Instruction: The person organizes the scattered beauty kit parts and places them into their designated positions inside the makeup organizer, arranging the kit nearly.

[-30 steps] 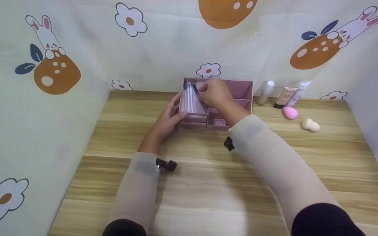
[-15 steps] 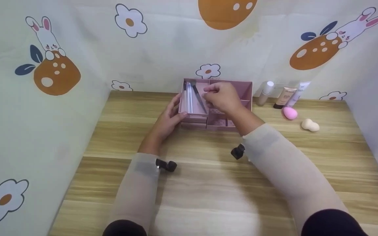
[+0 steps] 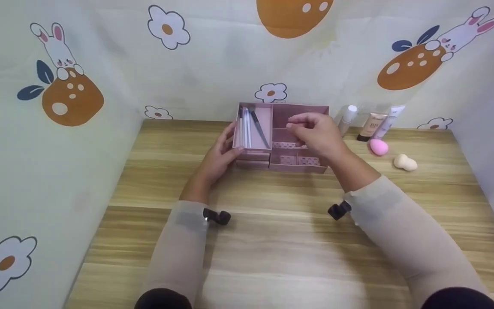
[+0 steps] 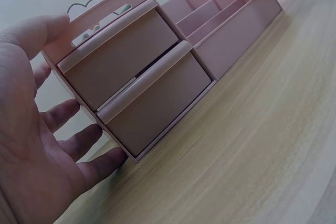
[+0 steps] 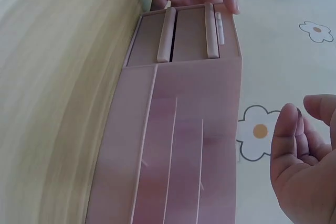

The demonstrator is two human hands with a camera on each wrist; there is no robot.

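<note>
A pink desktop organizer stands against the back wall, with two closed drawers at its left end. My left hand grips that end: the thumb rests on the front top edge and the fingers lie along the side. In the top left tray several slim white-handled sticks lie side by side, with a dark makeup brush slanting beside them. My right hand hovers over the right compartments, fingers loosely bent, thumb apart from them, holding nothing.
To the organizer's right stand a white-capped tube, a beige BB cream tube and a pale tube. A pink makeup sponge and a beige one lie before them on the wooden table.
My right hand has left the dark brush lying in the left tray and moved right over the other compartments, its fingers loosening. The left hand stays on the organizer.
</note>
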